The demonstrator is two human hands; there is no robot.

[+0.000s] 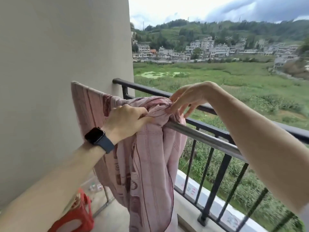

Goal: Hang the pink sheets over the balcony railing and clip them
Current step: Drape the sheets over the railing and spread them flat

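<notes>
Nearest the lens, the left forearm rises from the bottom-left corner, a dark smartwatch (98,138) on its wrist. Its left hand (125,120) is closed around a bunched fold of the pink sheet (147,158). From the right, the right hand (189,97) pinches the same gathered ridge with thumb and forefinger, its other fingers spread loose above the silver rail (200,136).

Draped over that rail, the sheet hangs in long folds toward the floor, its left edge running up along the beige wall (58,56). Right of the bunch, the silver rail is bare. Just behind it runs the black balcony railing (217,129), also uncovered. A red plastic stool (80,213) stands low at left, beside the sheet's hanging part.
</notes>
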